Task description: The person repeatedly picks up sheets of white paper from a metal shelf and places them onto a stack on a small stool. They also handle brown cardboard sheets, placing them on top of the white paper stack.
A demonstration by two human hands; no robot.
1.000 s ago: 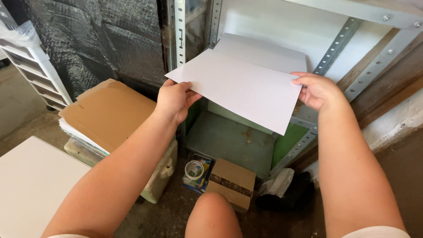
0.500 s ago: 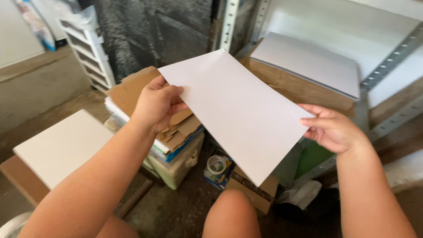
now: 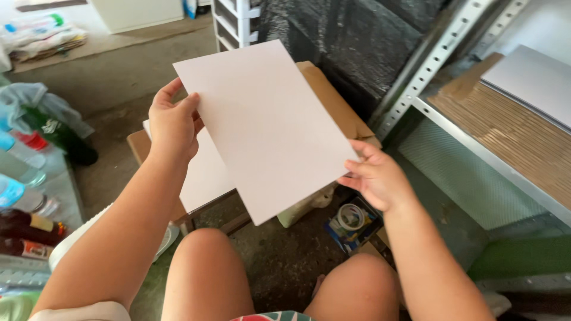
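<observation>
White sheet (image 3: pixel 264 128) lifted clear of shelf stack (image 3: pixel 532 83); left hand (image 3: pixel 173 126) and right hand (image 3: pixel 376 178) both pinching its edges; not yet set on white board (image 3: pixel 205 175).

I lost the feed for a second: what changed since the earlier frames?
Both hands, left hand and right hand, carried the white sheet away from the metal shelf, leftward, over the white stack by the knees. The two-handed grip is unchanged; the white stack on the shelf stayed.
</observation>
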